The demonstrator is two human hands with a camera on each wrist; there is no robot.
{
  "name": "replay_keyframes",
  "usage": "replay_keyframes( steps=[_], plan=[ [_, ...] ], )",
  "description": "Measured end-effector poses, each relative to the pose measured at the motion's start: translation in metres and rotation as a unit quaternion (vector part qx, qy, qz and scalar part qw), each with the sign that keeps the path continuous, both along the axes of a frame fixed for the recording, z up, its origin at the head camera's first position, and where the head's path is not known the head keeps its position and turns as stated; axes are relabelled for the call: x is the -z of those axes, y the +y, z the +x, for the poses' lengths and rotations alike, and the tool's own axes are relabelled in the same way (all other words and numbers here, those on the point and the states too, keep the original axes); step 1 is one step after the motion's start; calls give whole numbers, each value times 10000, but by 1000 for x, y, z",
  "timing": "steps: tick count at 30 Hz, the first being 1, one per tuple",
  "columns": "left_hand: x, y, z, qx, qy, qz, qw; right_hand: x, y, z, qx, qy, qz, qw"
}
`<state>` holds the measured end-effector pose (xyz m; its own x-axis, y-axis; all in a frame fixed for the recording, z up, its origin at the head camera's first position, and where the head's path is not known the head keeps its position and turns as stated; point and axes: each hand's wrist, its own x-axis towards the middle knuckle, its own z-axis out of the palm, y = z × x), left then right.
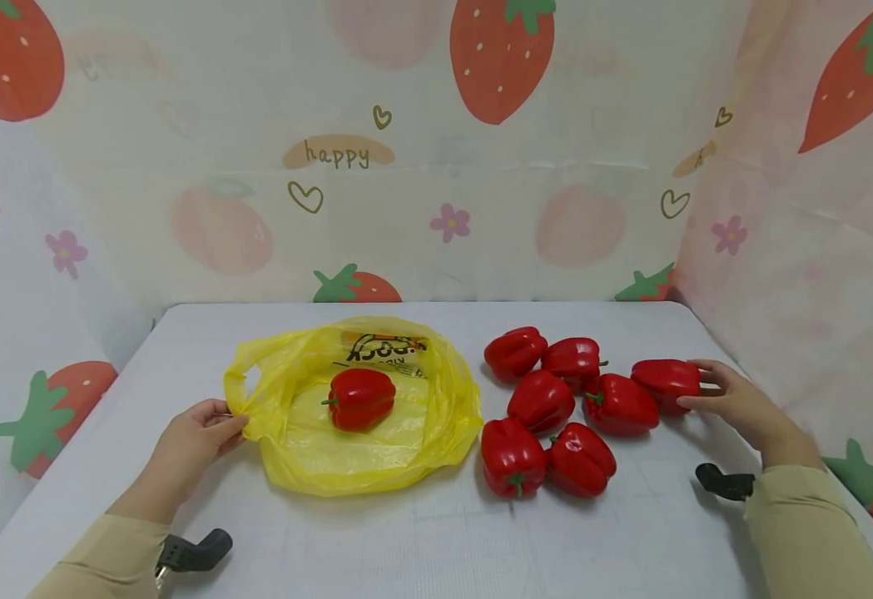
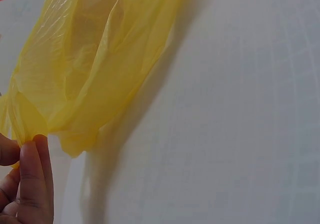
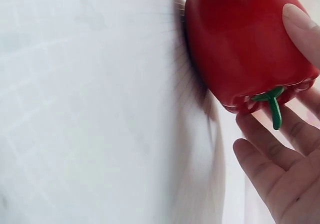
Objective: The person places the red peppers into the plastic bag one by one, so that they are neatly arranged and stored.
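Note:
A yellow plastic bag (image 1: 451,424) lies spread open on the table with one red bell pepper (image 1: 361,399) inside. My left hand (image 1: 200,433) pinches the bag's left edge by a handle between thumb and fingers; in the left wrist view the gathered yellow film (image 2: 22,119) passes between the fingertips. My right hand (image 1: 743,408) is at the right end of the rightmost bell pepper (image 1: 664,378). Seen from the right wrist, its thumb lies over the side of that pepper (image 3: 240,38), and the loosely spread fingers are around its green-stemmed end. The pepper appears to rest on the table.
Several more red bell peppers (image 1: 541,401) lie grouped on the white table (image 1: 376,549), right of the bag. A strawberry-patterned cloth (image 1: 421,166) hangs behind and along both sides. A black wrist mount (image 1: 196,551) sticks out from each sleeve.

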<state>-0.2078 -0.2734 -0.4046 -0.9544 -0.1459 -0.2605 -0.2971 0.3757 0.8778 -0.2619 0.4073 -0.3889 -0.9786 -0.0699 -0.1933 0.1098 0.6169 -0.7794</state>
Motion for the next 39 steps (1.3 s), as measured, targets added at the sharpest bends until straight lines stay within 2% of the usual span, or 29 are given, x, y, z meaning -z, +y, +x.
replay_keyframes(
  steps=[8,15,20,28,33,39],
  plan=[
    [-1,1,0,-50,-72,-88,9999,4,1,0,7,118,89,9999],
    [0,1,0,-35,-64,-142,9999,1,2,3,132,4,319,9994],
    [0,1,1,-6,-67,-131,9999,-6,4,5,146,60,489,9987],
    [-2,2,2,24,-70,-135,9999,-20,3,4,96,438,401,9982],
    [-1,2,2,10,-62,-139,9999,-33,-3,2,35,714,366,9968],
    [0,1,1,27,-39,-97,9999,-46,-12,-3,0,789,455,9958]
  ],
)
